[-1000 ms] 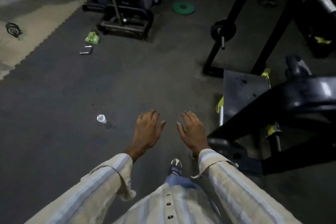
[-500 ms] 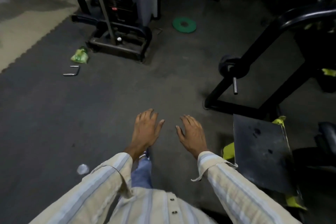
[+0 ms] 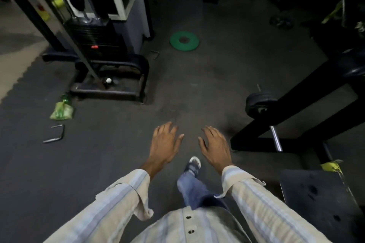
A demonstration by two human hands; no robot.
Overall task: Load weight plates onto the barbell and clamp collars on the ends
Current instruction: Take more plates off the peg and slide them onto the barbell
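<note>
Green weight plate (image 3: 184, 41) lies flat, well beyond both empty hands (image 3: 189, 144).

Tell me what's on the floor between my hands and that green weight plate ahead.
Nothing: in the head view, only bare dark floor lies between the open left hand and right hand and the green weight plate.

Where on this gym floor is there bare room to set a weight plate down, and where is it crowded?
Bare floor lies between the left hand and the green plate, and beside the left sleeve below the metal bracket. The black frame crowds the right; the weight-stack machine and green bag crowd the upper left.
</note>
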